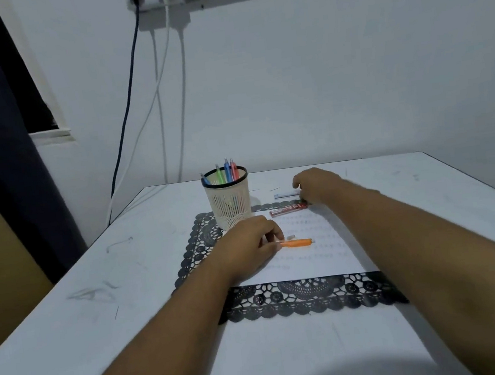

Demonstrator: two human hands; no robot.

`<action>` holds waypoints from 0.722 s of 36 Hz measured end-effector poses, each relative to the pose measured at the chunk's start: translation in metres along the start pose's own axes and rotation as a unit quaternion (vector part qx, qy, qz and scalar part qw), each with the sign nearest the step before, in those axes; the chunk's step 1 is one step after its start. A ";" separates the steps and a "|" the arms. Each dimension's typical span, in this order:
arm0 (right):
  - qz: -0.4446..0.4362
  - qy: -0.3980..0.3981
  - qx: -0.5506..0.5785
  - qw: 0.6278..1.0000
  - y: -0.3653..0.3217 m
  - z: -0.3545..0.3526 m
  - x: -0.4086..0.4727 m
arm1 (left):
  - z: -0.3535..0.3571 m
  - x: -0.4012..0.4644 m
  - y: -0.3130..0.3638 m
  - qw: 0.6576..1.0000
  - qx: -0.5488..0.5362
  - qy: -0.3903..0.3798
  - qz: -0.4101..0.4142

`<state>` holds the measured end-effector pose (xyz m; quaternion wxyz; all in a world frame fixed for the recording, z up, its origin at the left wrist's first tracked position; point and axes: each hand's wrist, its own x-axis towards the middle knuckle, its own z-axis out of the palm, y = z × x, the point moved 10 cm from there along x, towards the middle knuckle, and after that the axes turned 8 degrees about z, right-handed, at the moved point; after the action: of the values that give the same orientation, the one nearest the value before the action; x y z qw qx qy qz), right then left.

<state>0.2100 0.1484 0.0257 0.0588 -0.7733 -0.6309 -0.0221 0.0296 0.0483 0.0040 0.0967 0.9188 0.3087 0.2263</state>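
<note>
Beneath left hand (245,246) and right hand (317,185), white tabletop (128,293), black lace mat (314,295), lined sheet (310,263). Just beyond the left fingers, mesh pen cup (228,202), easily tipped on a careless lift. Left fingers pinched on the left end of the orange pencil (297,243), lying flat to their right; liable to swivel from so short a hold. Right fingers curled down at the pale lead case (285,194); cannot tell whether clamped yet. Red lead case (289,209) just nearer than them, easily nudged. Tiny loose cap (290,237) beside the left fingertips, easily flicked away.
</note>
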 end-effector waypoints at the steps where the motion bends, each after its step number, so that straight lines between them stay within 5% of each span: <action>1: 0.001 -0.010 -0.028 1.000 -0.002 0.003 0.001 | 0.000 0.000 -0.001 1.000 -0.005 -0.001 0.002; 11: 0.034 -0.063 0.094 0.993 0.009 0.007 0.011 | 0.001 0.002 -0.002 1.000 -0.026 -0.010 0.011; 17: 0.061 -0.014 0.194 0.979 0.020 0.000 0.011 | 0.000 -0.002 0.003 0.999 -0.026 -0.010 0.018; 22: 0.060 0.044 0.410 0.909 0.030 -0.025 -0.001 | -0.017 0.001 0.018 0.995 0.057 0.039 0.077; 26: 0.006 0.077 0.465 0.882 0.019 -0.048 -0.033 | -0.043 -0.003 0.032 0.980 0.072 0.148 0.117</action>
<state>0.2239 0.1073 0.0681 0.4600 -0.6570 -0.5574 0.2145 0.0242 0.0227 0.0512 -0.0430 0.9095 0.2256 0.3466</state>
